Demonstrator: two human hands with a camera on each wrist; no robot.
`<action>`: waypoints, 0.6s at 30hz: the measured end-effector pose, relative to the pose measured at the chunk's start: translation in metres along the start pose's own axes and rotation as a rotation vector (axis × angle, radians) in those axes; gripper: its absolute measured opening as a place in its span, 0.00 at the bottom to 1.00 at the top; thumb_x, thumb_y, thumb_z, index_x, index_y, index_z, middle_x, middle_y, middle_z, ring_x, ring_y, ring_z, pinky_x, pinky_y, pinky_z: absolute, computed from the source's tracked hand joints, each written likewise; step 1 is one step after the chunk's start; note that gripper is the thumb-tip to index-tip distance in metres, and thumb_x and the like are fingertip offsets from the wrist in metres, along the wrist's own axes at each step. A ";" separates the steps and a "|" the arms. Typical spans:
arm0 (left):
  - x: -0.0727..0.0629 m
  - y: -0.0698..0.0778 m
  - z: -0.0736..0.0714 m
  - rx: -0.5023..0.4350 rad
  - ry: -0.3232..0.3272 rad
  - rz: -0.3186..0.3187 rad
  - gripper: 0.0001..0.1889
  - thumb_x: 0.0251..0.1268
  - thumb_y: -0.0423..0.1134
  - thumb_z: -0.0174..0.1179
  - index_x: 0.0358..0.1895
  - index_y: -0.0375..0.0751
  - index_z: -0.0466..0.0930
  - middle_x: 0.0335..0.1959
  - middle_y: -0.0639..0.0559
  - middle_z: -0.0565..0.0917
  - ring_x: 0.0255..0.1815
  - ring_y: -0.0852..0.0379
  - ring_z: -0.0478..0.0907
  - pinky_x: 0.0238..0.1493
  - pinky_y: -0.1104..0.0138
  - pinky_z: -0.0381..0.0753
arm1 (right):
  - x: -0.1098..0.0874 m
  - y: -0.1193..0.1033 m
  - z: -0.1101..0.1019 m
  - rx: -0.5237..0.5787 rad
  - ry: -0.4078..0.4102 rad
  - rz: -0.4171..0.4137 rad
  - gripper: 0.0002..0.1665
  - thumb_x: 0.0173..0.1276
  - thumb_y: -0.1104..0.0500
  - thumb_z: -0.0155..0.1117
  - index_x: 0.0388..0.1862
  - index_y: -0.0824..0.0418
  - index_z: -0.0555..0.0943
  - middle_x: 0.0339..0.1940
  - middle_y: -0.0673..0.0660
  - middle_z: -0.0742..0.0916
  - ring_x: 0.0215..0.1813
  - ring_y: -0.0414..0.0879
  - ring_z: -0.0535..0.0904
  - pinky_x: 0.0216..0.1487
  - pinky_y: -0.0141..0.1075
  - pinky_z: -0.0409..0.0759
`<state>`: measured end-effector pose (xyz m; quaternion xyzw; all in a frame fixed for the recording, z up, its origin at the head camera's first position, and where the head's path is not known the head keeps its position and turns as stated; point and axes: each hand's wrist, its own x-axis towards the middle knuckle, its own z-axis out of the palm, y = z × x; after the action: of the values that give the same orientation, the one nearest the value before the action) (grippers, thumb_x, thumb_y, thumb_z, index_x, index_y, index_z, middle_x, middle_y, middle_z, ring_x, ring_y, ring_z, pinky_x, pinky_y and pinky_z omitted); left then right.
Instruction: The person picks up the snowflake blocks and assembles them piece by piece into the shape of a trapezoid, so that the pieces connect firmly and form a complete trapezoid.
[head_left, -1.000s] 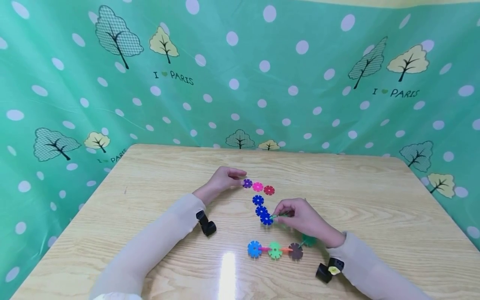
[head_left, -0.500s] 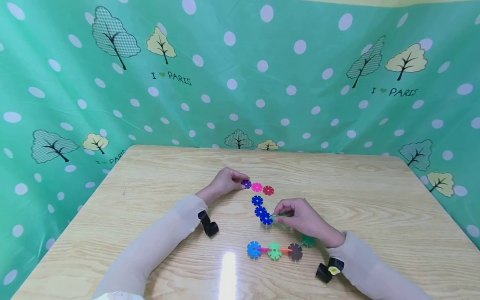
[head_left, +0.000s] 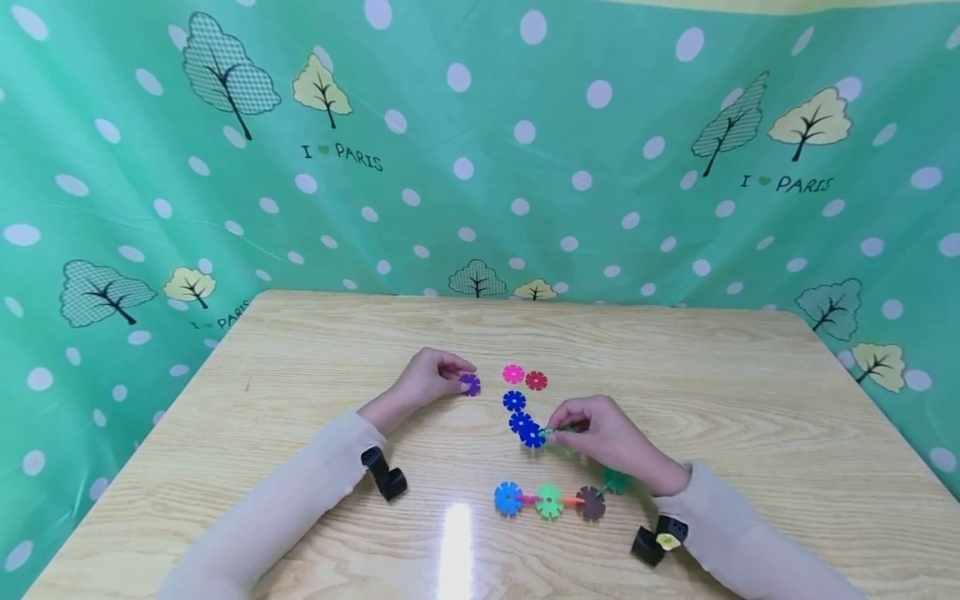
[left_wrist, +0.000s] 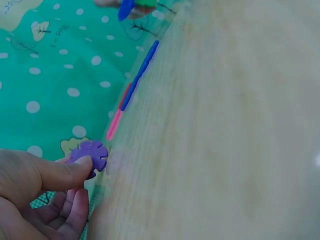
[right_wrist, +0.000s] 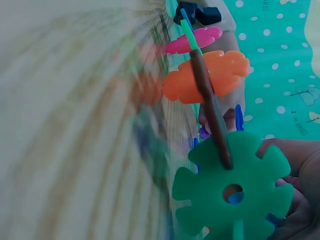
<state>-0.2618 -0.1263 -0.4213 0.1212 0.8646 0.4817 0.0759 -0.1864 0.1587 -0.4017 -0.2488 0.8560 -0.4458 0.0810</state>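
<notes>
My left hand pinches a purple notched snowflake disc between thumb and fingers, just above the table; the left wrist view shows the thumb across this purple disc. With thumb and fingertips my right hand holds a green snowflake disc, mostly hidden by the fingers. A blue disc stands at those fingertips; whether it is slotted into the green one I cannot tell. Below that hand runs a linked chain: light blue disc, light green disc, brown disc and dark green disc, with pink and orange discs set crosswise between.
Loose on the wooden table lie a pink disc, a red disc and two blue discs, one of them farther back. A green patterned cloth hangs behind the table.
My left hand has closed on the purple disc, lifted it from beside the pink one and drawn it left and nearer. The right hand has barely moved.
</notes>
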 end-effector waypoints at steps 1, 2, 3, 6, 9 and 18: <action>-0.004 0.000 -0.001 -0.010 -0.006 -0.001 0.14 0.51 0.24 0.65 0.42 0.37 0.85 0.35 0.49 0.85 0.31 0.58 0.76 0.34 0.70 0.77 | 0.000 0.000 0.000 0.001 0.001 -0.001 0.02 0.59 0.64 0.67 0.32 0.60 0.84 0.31 0.51 0.87 0.33 0.39 0.80 0.34 0.31 0.80; -0.007 0.000 -0.001 -0.017 -0.013 0.000 0.13 0.52 0.25 0.65 0.42 0.37 0.85 0.36 0.49 0.86 0.32 0.59 0.76 0.34 0.70 0.77 | 0.000 0.000 0.000 0.003 0.002 -0.001 0.02 0.59 0.64 0.67 0.32 0.60 0.84 0.31 0.51 0.87 0.33 0.39 0.80 0.35 0.31 0.80; -0.011 0.000 -0.001 -0.027 -0.020 0.001 0.12 0.53 0.25 0.64 0.42 0.37 0.85 0.36 0.49 0.86 0.32 0.59 0.76 0.34 0.70 0.77 | -0.001 0.000 0.000 0.003 0.006 -0.001 0.02 0.59 0.63 0.68 0.32 0.60 0.84 0.31 0.51 0.87 0.33 0.39 0.80 0.34 0.31 0.80; -0.020 0.004 -0.001 -0.073 -0.044 -0.003 0.11 0.55 0.27 0.64 0.41 0.39 0.85 0.39 0.48 0.86 0.33 0.58 0.78 0.34 0.69 0.79 | -0.001 0.000 0.000 0.002 0.019 0.003 0.02 0.59 0.63 0.68 0.32 0.60 0.84 0.31 0.51 0.87 0.32 0.39 0.80 0.33 0.30 0.80; -0.027 0.009 0.002 -0.123 -0.055 -0.003 0.10 0.55 0.27 0.63 0.41 0.39 0.85 0.39 0.48 0.86 0.33 0.57 0.79 0.32 0.68 0.80 | -0.001 -0.001 0.000 -0.005 0.038 0.004 0.02 0.58 0.64 0.68 0.32 0.59 0.84 0.30 0.51 0.87 0.31 0.39 0.79 0.32 0.31 0.80; -0.043 0.028 0.016 -0.201 -0.128 0.053 0.09 0.58 0.32 0.63 0.41 0.39 0.85 0.36 0.49 0.86 0.32 0.51 0.79 0.29 0.66 0.82 | 0.001 -0.002 0.001 -0.011 0.058 0.016 0.03 0.59 0.64 0.68 0.32 0.58 0.84 0.31 0.51 0.87 0.31 0.39 0.80 0.31 0.31 0.80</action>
<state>-0.2125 -0.1109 -0.4048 0.1660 0.8019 0.5590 0.1299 -0.1863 0.1564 -0.4011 -0.2293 0.8624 -0.4474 0.0586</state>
